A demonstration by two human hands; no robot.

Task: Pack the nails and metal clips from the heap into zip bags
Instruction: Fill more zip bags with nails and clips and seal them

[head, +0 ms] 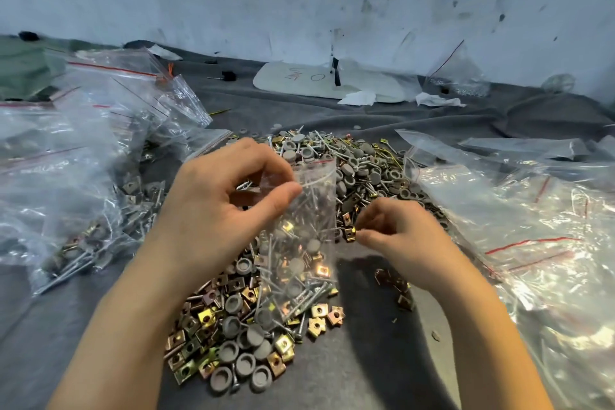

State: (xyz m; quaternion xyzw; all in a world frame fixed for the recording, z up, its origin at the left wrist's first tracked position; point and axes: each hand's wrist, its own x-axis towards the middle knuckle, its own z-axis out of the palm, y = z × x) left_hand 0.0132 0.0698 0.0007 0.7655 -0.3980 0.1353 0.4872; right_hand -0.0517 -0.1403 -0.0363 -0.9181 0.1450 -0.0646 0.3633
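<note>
A heap (362,173) of nails, gold metal clips and grey round caps lies on the grey cloth in the middle, spreading toward me. My left hand (219,206) pinches the top edge of a small clear zip bag (306,243) that hangs over the heap and holds nails, clips and caps. My right hand (396,233) hovers just right of the bag, its fingertips pinching a small gold clip (350,234).
Filled zip bags (83,176) pile up on the left. Empty zip bags (532,226) lie stacked on the right. A white board (299,80) and crumpled tissues (359,98) lie at the back by the wall.
</note>
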